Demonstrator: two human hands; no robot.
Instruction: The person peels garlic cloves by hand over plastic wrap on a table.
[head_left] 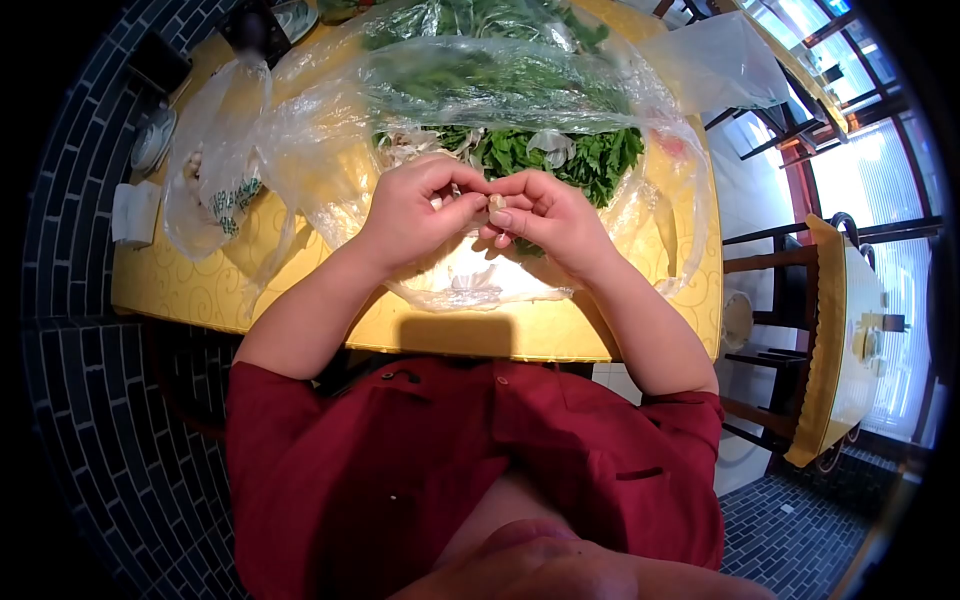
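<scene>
Over the front part of the table, my left hand point(428, 208) and my right hand point(548, 218) meet at the fingertips. Between them is a small pale clove-like piece point(496, 204), pinched by my right thumb and fingers, with my left fingertips against it. Another pale bit shows inside the curled fingers of my left hand. Beneath and behind the hands lies an open clear plastic bag point(340, 190) with green leaves point(600, 160) and papery pale skins point(470, 285) on it.
A clear bag point(190, 215) holding pale bulbs stands at the table's left. Stacked dishes point(152, 138) and a white box point(135, 213) sit at the left edge of the yellow table point(570, 335). Another table point(850, 330) and chairs stand at the right.
</scene>
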